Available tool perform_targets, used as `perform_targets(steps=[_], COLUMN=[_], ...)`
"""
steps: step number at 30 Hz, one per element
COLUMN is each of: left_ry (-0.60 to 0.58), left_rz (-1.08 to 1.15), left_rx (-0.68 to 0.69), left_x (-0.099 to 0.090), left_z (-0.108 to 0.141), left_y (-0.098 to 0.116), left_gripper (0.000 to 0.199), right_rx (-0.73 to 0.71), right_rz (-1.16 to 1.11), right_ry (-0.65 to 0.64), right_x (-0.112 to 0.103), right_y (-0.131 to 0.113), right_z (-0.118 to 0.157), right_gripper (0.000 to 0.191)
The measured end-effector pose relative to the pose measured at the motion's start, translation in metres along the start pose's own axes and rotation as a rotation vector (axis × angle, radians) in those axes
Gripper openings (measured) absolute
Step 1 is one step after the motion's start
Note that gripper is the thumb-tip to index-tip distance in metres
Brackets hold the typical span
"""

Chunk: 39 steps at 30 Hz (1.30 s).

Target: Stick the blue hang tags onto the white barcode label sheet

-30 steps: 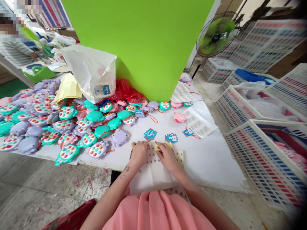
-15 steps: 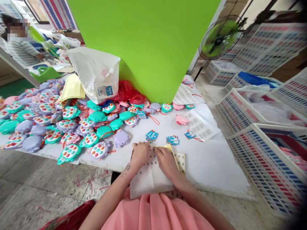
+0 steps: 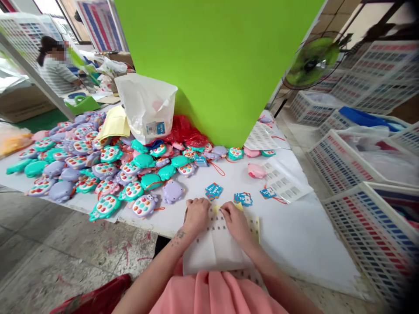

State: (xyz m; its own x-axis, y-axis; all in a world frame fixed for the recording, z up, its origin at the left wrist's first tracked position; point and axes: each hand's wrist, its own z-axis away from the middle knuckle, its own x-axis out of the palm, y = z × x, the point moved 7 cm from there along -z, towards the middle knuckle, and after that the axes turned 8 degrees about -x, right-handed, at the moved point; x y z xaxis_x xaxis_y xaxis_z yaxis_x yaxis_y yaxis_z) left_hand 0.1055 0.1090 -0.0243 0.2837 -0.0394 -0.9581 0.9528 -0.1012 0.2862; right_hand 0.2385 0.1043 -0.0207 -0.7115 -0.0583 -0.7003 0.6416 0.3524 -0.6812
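Observation:
A white sticker sheet (image 3: pixel 212 255) with rows of small dark squares lies at the table's front edge and hangs over it towards my lap. My left hand (image 3: pixel 197 214) is closed on the sheet's upper left part, fingers curled. My right hand (image 3: pixel 234 220) is in a pinch at the sheet's upper right; whatever is between its fingertips is too small to make out. A yellow backing sheet (image 3: pixel 257 227) shows beneath. Just beyond my hands lie small stacks of blue cards (image 3: pixel 214 190), more blue tags (image 3: pixel 243 199), and a purple animal-shaped toy (image 3: pixel 173 192).
A large heap of teal, purple and pink toys (image 3: pixel 104 172) covers the left side. Behind it stand a white bag (image 3: pixel 147 104) and a green panel (image 3: pixel 212 69). Right of the table are white crates (image 3: pixel 376 235) and a fan (image 3: pixel 312 63). A person (image 3: pixel 59 72) sits far left.
My right fingertips have drawn away from the left hand and now pinch at the sheet's top right. The view has shifted, so everything appears further right.

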Motion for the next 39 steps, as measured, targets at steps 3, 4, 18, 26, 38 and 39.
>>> perform_targets(steps=[3, 4, 18, 26, 38, 39], left_ry=[0.048, 0.074, 0.108, 0.041, 0.056, 0.058], left_rz=[-0.015, -0.028, -0.170, -0.140, -0.157, -0.167], left_rx=[0.007, 0.032, 0.412, 0.389, 0.400, 0.403], left_x=[0.000, -0.001, 0.017, 0.016, 0.004, 0.005], left_z=[0.002, 0.003, 0.000, -0.003, 0.000, 0.000], left_y=[-0.001, 0.002, 0.034, 0.027, 0.024, 0.024], left_gripper=[0.021, 0.021, 0.026, 0.026, 0.020, 0.020], right_rx=[0.044, 0.041, -0.099, -0.146, -0.011, -0.020], right_rz=[-0.122, -0.141, -0.337, -0.285, -0.100, -0.073], right_ry=[-0.008, -0.008, -0.283, -0.388, -0.358, -0.381], right_x=[-0.014, -0.020, 0.004, 0.025, 0.010, 0.011], right_y=[0.007, 0.010, 0.041, 0.037, 0.051, 0.050], right_z=[-0.010, -0.017, -0.117, -0.116, -0.099, -0.101], right_gripper=[0.013, 0.014, 0.010, 0.010, 0.010, 0.010])
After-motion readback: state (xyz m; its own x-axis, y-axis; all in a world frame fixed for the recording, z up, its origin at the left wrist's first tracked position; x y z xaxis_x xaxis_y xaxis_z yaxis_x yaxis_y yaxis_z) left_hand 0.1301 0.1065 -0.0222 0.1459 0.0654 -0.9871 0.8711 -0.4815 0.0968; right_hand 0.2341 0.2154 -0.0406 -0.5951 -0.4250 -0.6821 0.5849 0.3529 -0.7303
